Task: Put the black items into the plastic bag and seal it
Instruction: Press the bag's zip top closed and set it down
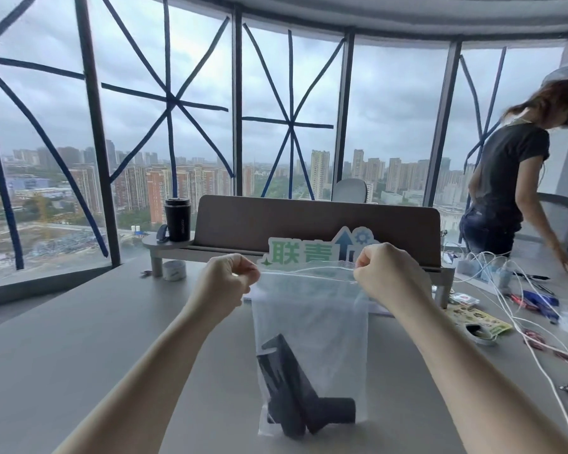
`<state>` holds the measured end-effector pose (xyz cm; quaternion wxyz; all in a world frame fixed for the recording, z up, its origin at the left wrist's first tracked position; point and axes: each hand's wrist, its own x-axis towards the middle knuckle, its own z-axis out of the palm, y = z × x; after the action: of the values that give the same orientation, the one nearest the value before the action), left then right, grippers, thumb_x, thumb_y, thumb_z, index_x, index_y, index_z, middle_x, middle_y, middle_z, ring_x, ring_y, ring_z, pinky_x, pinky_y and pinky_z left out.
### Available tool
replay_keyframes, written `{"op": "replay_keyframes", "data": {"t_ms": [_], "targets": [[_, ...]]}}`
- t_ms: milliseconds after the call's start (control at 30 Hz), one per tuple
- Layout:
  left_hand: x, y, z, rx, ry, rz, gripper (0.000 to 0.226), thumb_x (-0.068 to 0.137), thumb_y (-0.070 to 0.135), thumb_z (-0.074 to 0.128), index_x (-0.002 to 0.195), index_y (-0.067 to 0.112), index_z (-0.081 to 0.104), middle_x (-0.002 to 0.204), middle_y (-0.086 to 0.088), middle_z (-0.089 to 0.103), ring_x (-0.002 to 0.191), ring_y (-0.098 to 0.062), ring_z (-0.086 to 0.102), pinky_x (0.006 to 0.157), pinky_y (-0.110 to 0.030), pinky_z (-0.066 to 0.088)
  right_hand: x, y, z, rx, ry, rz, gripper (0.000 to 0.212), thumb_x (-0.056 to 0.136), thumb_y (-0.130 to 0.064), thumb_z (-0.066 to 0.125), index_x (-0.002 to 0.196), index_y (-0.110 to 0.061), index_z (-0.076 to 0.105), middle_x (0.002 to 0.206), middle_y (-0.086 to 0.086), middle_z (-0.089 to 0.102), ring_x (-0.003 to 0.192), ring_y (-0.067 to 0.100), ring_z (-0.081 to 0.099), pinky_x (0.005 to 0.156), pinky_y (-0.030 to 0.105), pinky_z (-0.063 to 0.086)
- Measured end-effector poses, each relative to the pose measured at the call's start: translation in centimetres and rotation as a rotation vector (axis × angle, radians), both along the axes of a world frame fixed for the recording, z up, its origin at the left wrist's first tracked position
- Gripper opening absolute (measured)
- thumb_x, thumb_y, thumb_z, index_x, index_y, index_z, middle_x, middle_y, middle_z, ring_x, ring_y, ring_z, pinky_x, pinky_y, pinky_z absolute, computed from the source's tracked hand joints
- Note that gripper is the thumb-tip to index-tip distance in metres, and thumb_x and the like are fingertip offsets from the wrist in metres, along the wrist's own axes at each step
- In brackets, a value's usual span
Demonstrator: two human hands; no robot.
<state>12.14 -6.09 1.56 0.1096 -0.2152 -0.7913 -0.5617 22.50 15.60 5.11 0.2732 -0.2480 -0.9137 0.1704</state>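
Seen from the head camera, a person holds a clear plastic bag upright above a grey table, one hand at each top corner; the left hand has its grip pinched closed on the bag's upper left edge, and the right hand has its grip pinched closed on the upper right edge, the bag's mouth stretched taut between them; whether the zip strip along that mouth is pressed shut cannot be told; the black items sit inside the bag at its bottom, one leaning tilted toward the bag's left side and another lying across toward its lower right corner; just behind the bag's top edge a green and white sign with a blue arrow stands against a brown board on a grey desk shelf; on the shelf's end, left of the bag and farther back, stands a black tumbler, with a roll of tape on the table beneath it; right of the bag, white cables and a yellow packet lie scattered on the table; farther right of the bag, another person in a dark top leans over the table with one hand down; behind everything, tall windows crossed with blue tape show a cloudy city skyline.
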Motion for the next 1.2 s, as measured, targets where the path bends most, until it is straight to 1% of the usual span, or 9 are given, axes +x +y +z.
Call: {"op": "replay_keyframes", "data": {"t_ms": [100,167,233,300,500,733,933,1067,1200], "targets": [[0.1,1.0,0.7,0.024,0.044,-0.022,0.01,0.083,0.012,0.066,0.073,0.013,0.069,0.07,0.001,0.073,0.056,-0.009,0.056,0.049,-0.025,0.048,0.4,-0.1,1.3,0.161,0.025,-0.018,0.019,0.087,-0.024,0.055,0.1,-0.023,0.069,0.105,0.004,0.069,0.092,0.031,0.059,0.072,0.032,0.037],[0.3,1.7,1.0,0.001,0.066,-0.042,0.011,0.081,0.013,0.068,0.07,0.015,0.07,0.068,0.002,0.073,0.052,-0.005,0.054,0.052,-0.026,0.048,0.4,-1.1,1.6,0.216,0.124,0.179,0.023,0.089,-0.038,0.058,0.106,-0.028,0.07,0.11,0.0,0.066,0.105,0.027,0.059,0.082,0.035,0.041],[0.5,2.4,1.3,0.002,0.064,-0.061,0.011,0.08,0.013,0.069,0.07,0.016,0.07,0.065,0.004,0.07,0.049,-0.003,0.052,0.05,-0.023,0.046,-0.2,-2.7,1.9,0.197,0.096,0.424,0.036,0.086,-0.05,0.063,0.116,-0.031,0.07,0.121,-0.006,0.064,0.117,0.02,0.052,0.098,0.038,0.038],[0.6,2.9,1.7,0.019,0.069,-0.078,0.009,0.079,0.012,0.071,0.07,0.016,0.072,0.06,0.006,0.067,0.048,-0.002,0.051,0.045,-0.018,0.044,-0.9,-3.9,2.0,0.175,0.041,0.511,0.043,0.083,-0.054,0.066,0.118,-0.029,0.071,0.123,-0.009,0.068,0.119,0.017,0.053,0.103,0.041,0.039],[0.6,2.8,2.2,0.017,0.084,-0.101,0.011,0.075,0.011,0.072,0.068,0.019,0.073,0.066,0.003,0.072,0.048,0.0,0.05,0.045,-0.014,0.041,-2.9,-4.0,1.6,0.073,0.064,0.492,0.017,0.08,-0.04,0.074,0.081,-0.023,0.078,0.078,-0.008,0.076,0.082,0.014,0.069,0.082,0.04,0.056],[0.4,2.5,2.1,-0.019,0.095,-0.095,0.005,0.077,0.012,0.073,0.073,0.014,0.075,0.062,0.006,0.069,0.046,0.003,0.051,0.044,-0.013,0.041,-3.4,-4.1,1.7,0.045,0.049,0.535,0.012,0.079,-0.036,0.074,0.081,-0.025,0.079,0.079,-0.01,0.076,0.086,0.012,0.069,0.084,0.043,0.056],[0.4,2.7,2.3,-0.054,0.118,-0.063,0.012,0.077,0.014,0.07,0.065,0.018,0.071,0.063,0.004,0.07,0.052,-0.009,0.053,0.054,-0.028,0.047,-3.5,-4.5,1.8,0.071,0.06,0.519,0.011,0.08,-0.032,0.069,0.078,-0.025,0.076,0.078,-0.008,0.074,0.083,0.017,0.068,0.08,0.042,0.057],[0.5,2.9,2.1,-0.073,0.166,-0.015,0.011,0.081,0.013,0.066,0.071,0.016,0.069,0.067,0.004,0.067,0.053,-0.01,0.05,0.048,-0.017,0.04,-3.5,-4.8,1.7,0.079,0.056,0.518,0.012,0.084,-0.031,0.064,0.079,-0.025,0.072,0.081,-0.007,0.072,0.082,0.02,0.066,0.077,0.04,0.057],[0.3,2.6,1.8,-0.057,0.201,0.065,0.013,0.081,0.01,0.063,0.069,0.015,0.066,0.07,-0.004,0.07,0.053,-0.012,0.048,0.051,-0.022,0.039,-3.1,-4.4,1.2,0.139,0.045,0.487,0.015,0.088,-0.033,0.059,0.081,-0.025,0.07,0.083,-0.005,0.072,0.082,0.023,0.066,0.078,0.041,0.056]]}}
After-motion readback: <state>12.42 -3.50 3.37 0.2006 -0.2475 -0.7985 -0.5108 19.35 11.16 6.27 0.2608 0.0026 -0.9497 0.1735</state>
